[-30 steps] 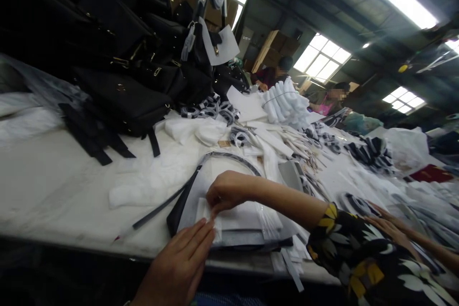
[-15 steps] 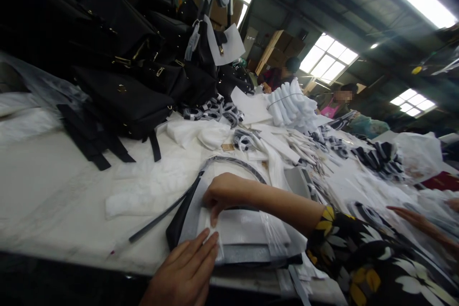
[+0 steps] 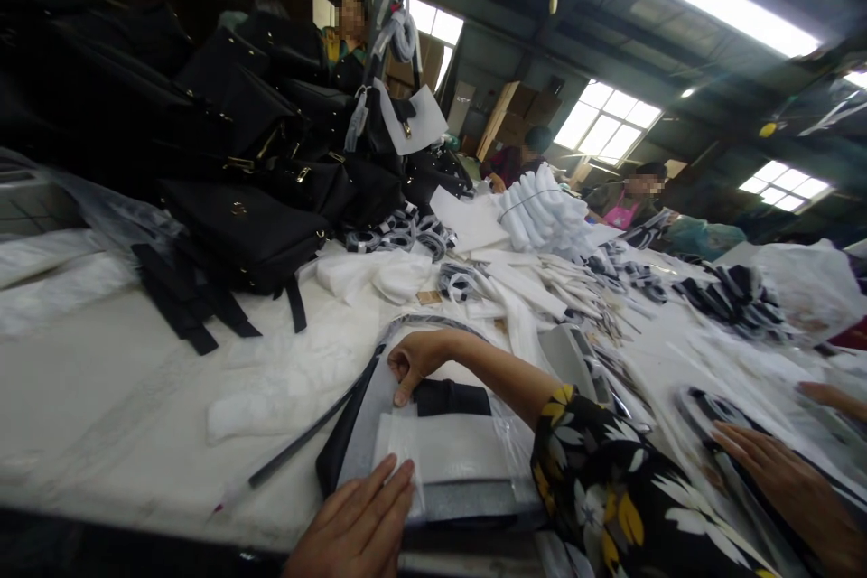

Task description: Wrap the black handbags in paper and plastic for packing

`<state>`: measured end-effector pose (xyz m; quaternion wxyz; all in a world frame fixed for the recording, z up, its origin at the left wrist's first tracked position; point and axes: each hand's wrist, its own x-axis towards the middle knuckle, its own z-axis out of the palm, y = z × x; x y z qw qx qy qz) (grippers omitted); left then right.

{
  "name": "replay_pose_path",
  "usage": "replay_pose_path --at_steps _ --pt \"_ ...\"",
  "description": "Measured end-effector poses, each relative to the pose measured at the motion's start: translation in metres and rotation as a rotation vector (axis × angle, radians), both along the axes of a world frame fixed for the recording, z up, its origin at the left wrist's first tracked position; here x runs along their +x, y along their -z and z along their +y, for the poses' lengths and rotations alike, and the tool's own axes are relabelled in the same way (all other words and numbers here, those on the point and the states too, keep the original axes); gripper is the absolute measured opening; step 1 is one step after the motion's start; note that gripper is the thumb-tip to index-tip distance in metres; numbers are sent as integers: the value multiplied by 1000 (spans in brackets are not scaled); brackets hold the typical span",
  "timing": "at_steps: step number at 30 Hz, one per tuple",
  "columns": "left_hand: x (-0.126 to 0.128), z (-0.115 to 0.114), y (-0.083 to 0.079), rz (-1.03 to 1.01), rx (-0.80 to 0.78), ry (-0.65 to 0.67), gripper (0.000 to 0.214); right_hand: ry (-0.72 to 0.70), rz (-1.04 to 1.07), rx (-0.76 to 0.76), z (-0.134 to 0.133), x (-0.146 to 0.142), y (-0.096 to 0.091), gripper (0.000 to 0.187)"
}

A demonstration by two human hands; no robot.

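A black bag (image 3: 335, 456) with grey sheeting over its face lies in front of me at the table's edge. Its wrapped handle (image 3: 433, 322) arches up at the far side. Across the lower face is a white padding sheet (image 3: 453, 447) under clear film, and a black flap (image 3: 452, 397) shows just above it. My left hand (image 3: 358, 515) rests flat on the sheet's left end, fingers stretched out. On the upper left of the bag is my right hand (image 3: 414, 366), fingers curled and thumb pressed down; what lies inside the grip is hidden.
Black bags (image 3: 250, 235) are heaped at the left. Wrapped straps (image 3: 433, 235), white rolls (image 3: 535, 208) and paper strips (image 3: 575, 289) cover the table beyond. At the right, a co-worker's hand (image 3: 778, 479) lies over another item. More people stand farther back.
My right hand has moved up from the padding sheet, and the black flap now shows. The left hand stays on the sheet. A co-worker's hand has come nearer at the right.
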<state>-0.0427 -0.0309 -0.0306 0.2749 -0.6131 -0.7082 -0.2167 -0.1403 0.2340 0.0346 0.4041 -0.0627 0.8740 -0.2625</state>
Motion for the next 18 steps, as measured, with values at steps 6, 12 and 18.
replay_pose_path --at_steps 6,12,18 --pt "2 -2 1 82 10 -14 42 136 79 -36 2 5 -10 16" --pt "6 -3 -2 55 -13 -37 43 251 403 77 -15 61 -21 50" --pt "8 -3 -7 19 -3 -44 44 315 267 60 -15 77 -2 78"
